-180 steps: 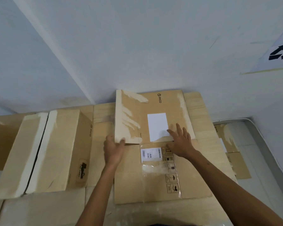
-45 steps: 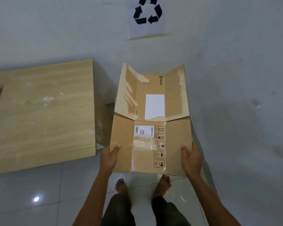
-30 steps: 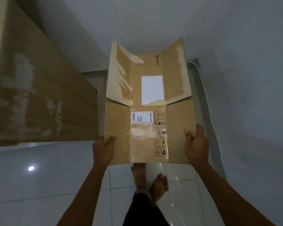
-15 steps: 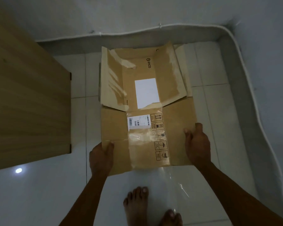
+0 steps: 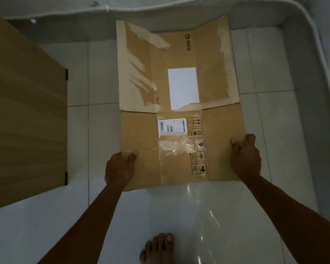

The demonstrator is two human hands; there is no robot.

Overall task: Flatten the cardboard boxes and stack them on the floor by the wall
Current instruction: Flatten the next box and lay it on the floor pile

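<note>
A flattened brown cardboard box (image 5: 141, 134), with white labels, handling symbols and strips of clear tape, lies low over the white tiled floor, its far flaps reaching towards the wall base. My left hand (image 5: 119, 169) grips its near left corner, thumb on top. My right hand (image 5: 245, 159) grips its near right edge, thumb on top. I cannot tell whether another piece of cardboard lies under it.
The wooden table (image 5: 25, 115) stands to the left of the box. A white cable (image 5: 185, 8) runs along the base of the wall at the far side and down the right. My bare foot (image 5: 158, 248) stands on the tiles near the bottom edge.
I carried the flattened box from the table, turned to the floor corner and lowered it towards the tiles. Both hands have kept their grip throughout.
</note>
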